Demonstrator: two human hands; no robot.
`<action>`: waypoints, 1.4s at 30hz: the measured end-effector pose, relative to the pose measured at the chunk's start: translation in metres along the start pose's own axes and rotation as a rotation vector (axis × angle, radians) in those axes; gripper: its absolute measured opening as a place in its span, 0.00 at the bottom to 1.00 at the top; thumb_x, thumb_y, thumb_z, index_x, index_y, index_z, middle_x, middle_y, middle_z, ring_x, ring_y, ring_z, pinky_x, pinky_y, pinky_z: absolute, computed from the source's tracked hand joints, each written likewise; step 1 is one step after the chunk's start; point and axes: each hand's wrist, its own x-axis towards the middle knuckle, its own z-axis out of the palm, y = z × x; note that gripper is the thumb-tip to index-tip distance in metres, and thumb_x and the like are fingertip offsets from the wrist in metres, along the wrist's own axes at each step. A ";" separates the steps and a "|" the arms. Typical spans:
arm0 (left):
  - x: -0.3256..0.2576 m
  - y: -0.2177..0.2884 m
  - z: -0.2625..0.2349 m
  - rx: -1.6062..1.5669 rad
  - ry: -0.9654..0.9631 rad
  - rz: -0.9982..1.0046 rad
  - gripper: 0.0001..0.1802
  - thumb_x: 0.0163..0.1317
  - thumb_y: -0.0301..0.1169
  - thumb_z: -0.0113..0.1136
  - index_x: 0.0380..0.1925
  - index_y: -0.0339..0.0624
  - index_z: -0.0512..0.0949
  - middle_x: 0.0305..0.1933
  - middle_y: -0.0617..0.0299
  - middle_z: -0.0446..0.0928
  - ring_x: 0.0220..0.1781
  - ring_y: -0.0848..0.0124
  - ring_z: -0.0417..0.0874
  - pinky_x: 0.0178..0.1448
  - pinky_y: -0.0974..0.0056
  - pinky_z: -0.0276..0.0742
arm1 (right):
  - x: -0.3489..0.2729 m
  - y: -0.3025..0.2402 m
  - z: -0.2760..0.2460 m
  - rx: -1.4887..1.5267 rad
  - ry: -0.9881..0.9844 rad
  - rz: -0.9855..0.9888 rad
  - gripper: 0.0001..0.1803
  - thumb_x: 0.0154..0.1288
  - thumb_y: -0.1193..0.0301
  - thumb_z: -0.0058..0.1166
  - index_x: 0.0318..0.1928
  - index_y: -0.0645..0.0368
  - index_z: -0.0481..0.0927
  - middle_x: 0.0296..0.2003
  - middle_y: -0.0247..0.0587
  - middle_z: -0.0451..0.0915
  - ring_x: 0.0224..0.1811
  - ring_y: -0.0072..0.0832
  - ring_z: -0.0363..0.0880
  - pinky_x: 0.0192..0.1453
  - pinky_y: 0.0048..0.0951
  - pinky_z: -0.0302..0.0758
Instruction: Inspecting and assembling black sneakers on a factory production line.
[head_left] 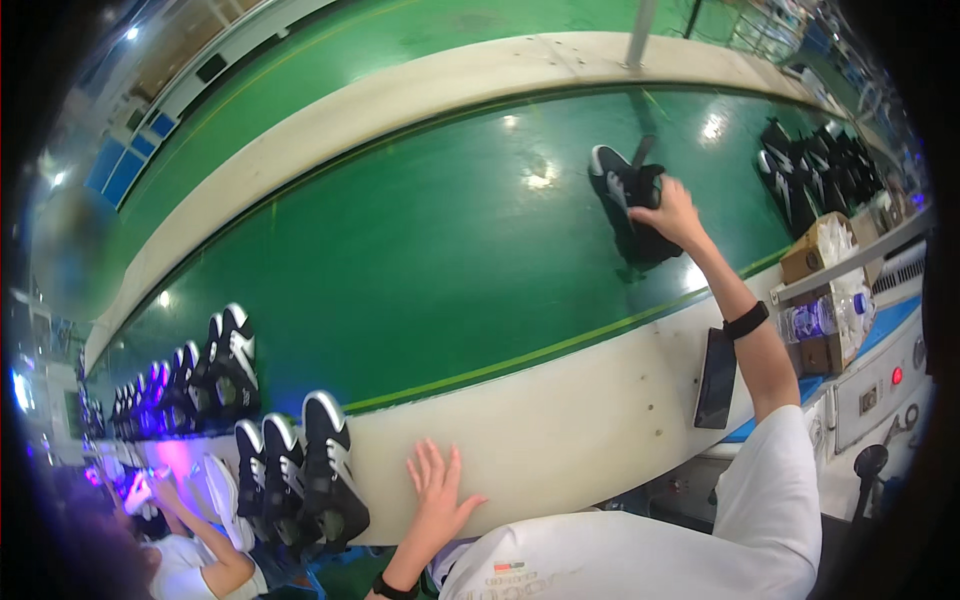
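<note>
Out over the green belt (430, 260), at its right part, my right hand (674, 212) is closed round the opening of a black shoe (618, 188) with a white toe edge and grey-white side marks. Its dark lower part blends with the shadow on the belt, so I cannot tell if it touches. My left hand (438, 500) lies flat with fingers spread on the pale near ledge (570, 420), holding nothing. Just left of it, several black-and-white shoes (328, 465) stand on that ledge, toes pointing away from me.
Several shoes line the belt's left end (235, 360); more are grouped at its far right (820, 170). A dark phone-like slab (716, 378) lies by my right forearm. Beyond it are a plastic bottle (815, 318) and cardboard boxes (825, 250). Another person (200, 555) works at lower left.
</note>
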 end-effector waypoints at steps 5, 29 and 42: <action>-0.005 -0.015 0.013 -0.033 0.111 0.062 0.52 0.56 0.46 0.69 0.74 0.37 0.52 0.77 0.29 0.34 0.79 0.33 0.33 0.75 0.31 0.32 | -0.006 -0.030 0.001 0.386 -0.196 0.324 0.45 0.47 0.57 0.75 0.62 0.66 0.71 0.51 0.54 0.81 0.56 0.42 0.80 0.58 0.38 0.75; -0.069 0.006 -0.034 -0.639 0.213 -0.132 0.54 0.54 0.36 0.70 0.73 0.34 0.46 0.65 0.37 0.67 0.62 0.41 0.74 0.63 0.50 0.73 | -0.337 -0.288 -0.077 0.798 -0.519 -0.855 0.30 0.54 0.68 0.70 0.56 0.64 0.75 0.50 0.48 0.76 0.49 0.45 0.74 0.53 0.38 0.73; -0.057 0.020 -0.024 -0.701 0.515 -0.080 0.39 0.55 0.26 0.66 0.68 0.38 0.61 0.64 0.40 0.71 0.63 0.43 0.75 0.62 0.50 0.75 | -0.355 -0.295 -0.067 0.975 -0.371 -0.557 0.18 0.50 0.75 0.70 0.43 0.63 0.82 0.41 0.44 0.80 0.45 0.40 0.78 0.50 0.35 0.73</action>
